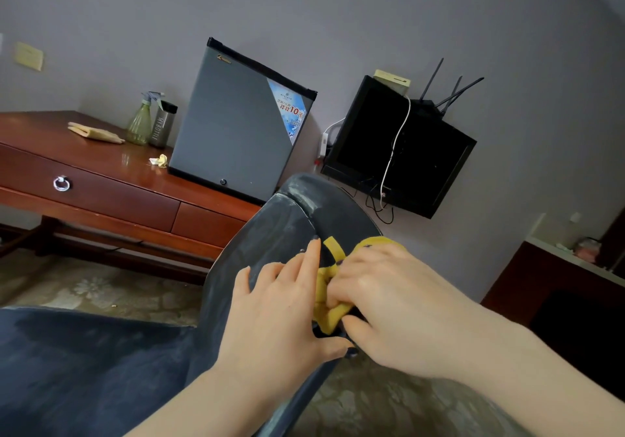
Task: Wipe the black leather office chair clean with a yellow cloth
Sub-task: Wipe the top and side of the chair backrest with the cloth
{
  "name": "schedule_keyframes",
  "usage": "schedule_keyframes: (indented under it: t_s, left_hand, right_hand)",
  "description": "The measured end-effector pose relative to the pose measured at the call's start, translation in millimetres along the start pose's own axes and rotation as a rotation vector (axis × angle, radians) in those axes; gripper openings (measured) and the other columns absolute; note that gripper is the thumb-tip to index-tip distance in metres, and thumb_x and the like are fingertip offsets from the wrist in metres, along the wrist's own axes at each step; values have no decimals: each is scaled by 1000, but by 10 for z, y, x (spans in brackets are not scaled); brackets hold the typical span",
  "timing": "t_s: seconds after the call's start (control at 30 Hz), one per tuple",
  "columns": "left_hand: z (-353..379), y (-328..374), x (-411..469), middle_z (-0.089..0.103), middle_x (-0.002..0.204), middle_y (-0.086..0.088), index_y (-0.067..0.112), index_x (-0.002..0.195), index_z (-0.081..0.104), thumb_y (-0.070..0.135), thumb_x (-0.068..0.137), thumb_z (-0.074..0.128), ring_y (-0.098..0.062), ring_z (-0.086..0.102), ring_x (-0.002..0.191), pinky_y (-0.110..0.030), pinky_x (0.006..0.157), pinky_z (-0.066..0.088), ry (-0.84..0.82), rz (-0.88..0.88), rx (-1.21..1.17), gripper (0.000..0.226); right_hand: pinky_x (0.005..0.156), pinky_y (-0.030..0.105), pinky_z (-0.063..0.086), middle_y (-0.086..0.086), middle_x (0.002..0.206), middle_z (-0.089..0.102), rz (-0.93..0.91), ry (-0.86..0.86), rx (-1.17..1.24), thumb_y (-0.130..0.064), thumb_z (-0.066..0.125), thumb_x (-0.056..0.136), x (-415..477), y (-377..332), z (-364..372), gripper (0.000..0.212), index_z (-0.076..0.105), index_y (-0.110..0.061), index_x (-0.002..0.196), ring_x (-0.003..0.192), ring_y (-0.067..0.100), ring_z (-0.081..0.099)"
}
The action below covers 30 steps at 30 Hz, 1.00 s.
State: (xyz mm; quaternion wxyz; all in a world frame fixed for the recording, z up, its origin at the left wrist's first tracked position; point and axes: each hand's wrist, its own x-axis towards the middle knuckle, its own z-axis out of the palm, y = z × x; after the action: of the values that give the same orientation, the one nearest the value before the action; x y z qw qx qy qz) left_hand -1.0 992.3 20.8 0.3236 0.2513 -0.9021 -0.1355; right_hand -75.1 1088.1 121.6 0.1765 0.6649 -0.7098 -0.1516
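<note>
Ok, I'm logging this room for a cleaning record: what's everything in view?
chair: 1, black, dusty, foreground
yellow cloth: 1, yellow, bunched on chair
desk: 1, red-brown, left
mini fridge: 1, grey, on desk
spray bottle: 1, green, on desk
flask: 1, grey, beside spray bottle
folded cloth: 1, pale yellow, on desk
crumpled scrap: 1, yellowish, on desk
screen: 1, black, on wall
router: 1, black, above screen
cable: 1, white, across screen
left hand: 1, bare, flat on chair
right hand: 1, bare, gripping yellow cloth
</note>
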Motion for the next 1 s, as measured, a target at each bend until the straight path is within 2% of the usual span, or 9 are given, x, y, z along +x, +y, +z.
schedule_keyframes:
  t_s: [0.23,0.47,0.53,0.6,0.67,0.73,0.83,0.97,1.0]
  left_hand:
    - [-21,41,-30,19,150,20,29,146,-23,70,80,46,-8,13,141,-41,117,5,-15,38,18,104]
    - [2,-43,79,23,153,13,26,148,-19,72,75,54,-15,15,143,-45,117,10,-127,17,-68,113]
    - [21,-59,94,35,144,12,27,148,-16,73,72,55,-16,25,138,-44,114,18,-119,13,-102,114]
    - [49,-73,95,48,119,12,29,148,-12,75,69,56,-16,37,127,-42,110,25,-89,15,-127,114]
    - [82,-77,84,50,107,12,29,147,-14,76,69,56,-15,41,120,-39,109,27,-78,13,-132,115]
    - [113,-83,86,54,119,12,29,147,-19,76,69,54,-12,42,122,-35,109,27,-73,20,-132,116]
    - [137,-99,80,52,132,10,29,147,-16,76,69,54,-10,44,122,-29,107,28,-84,13,-164,115]
    - [143,-118,81,52,133,10,28,149,-12,75,69,55,-10,45,122,-27,103,30,-100,10,-197,114]
    - [140,-122,81,53,133,9,28,149,-12,75,68,55,-11,45,121,-27,102,30,-104,11,-201,115]
  right_hand:
    - [97,31,45,-22,94,67,-87,94,-19,-38,37,85,-194,140,125,33,70,-36,88,98,5,58]
    - [99,16,39,-24,114,65,3,241,236,-36,51,85,-147,436,158,28,71,-36,105,117,-4,50]
    - [98,13,40,-21,112,66,46,285,298,-26,58,85,-60,542,138,26,72,-35,105,113,-3,53]
    - [94,17,42,-17,110,68,134,310,371,-20,61,89,40,664,124,25,72,-35,106,107,0,58]
    - [87,21,46,-13,103,71,220,297,438,-19,61,90,141,774,142,25,72,-32,108,97,5,62]
    - [82,19,48,-14,96,71,276,301,473,-21,60,90,257,862,178,22,72,-31,106,92,6,63]
    - [74,6,42,-18,88,68,352,316,551,-21,61,90,453,935,211,18,71,-35,96,90,3,61]
    - [80,17,45,-17,87,66,453,359,673,-24,61,91,613,933,261,14,70,-35,95,92,8,60]
    - [79,13,43,-17,88,65,468,372,680,-25,61,91,617,912,270,15,71,-32,99,93,8,59]
